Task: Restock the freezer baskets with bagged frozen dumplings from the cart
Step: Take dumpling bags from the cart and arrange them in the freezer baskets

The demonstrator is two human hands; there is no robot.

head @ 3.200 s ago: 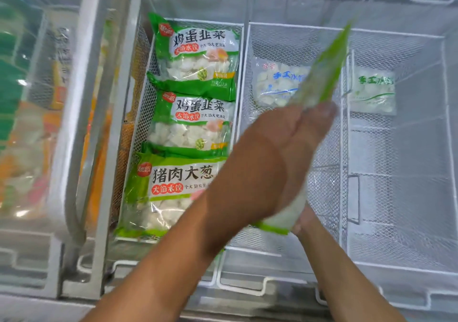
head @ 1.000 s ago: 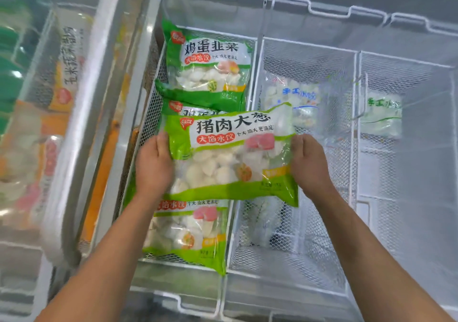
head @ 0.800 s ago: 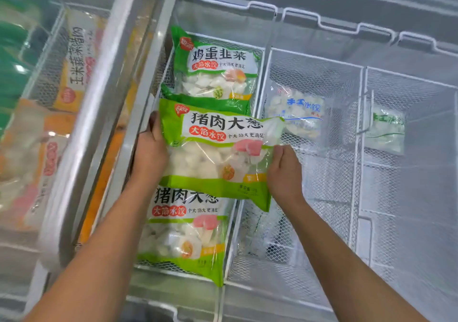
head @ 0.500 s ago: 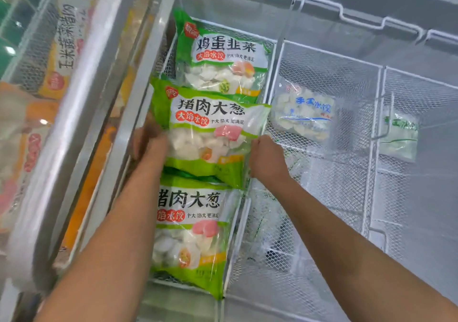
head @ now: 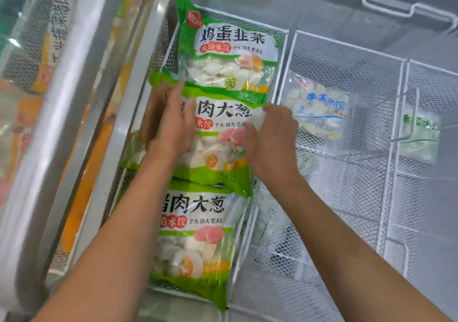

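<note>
Here, at the far left, we see a sliding glass lid [head: 32, 78] with orange-and-yellow bags [head: 53, 46] blurred beneath it, and a white frame bar [head: 128, 113] running down its right side. Just right of that bar sits the left basket [head: 281, 56], a white wire-mesh bin holding three green dumpling bags in a row from far to near. The far bag [head: 230, 49] lies flat at the back, its near edge overlapped by the middle bag [head: 218, 145], which in turn overlaps the near bag [head: 195, 235] at the front. Our left hand [head: 171, 123] lies on the middle bag's left part, fingers straight and spread flat against the plastic, tips reaching the far bag's lower edge. Our right hand [head: 270, 143] is at the same bag's right edge, and its grip is a pinch: fingers curled round the clear top-right corner of the film. To the right, the middle basket [head: 347, 197] holds a small clear bag with blue lettering [head: 319, 111] leaning at its far end, and some loose clear wrapping shows low through the mesh. At the far right, another basket [head: 436, 73] holds a small clear bag with green lettering [head: 420, 135].
</note>
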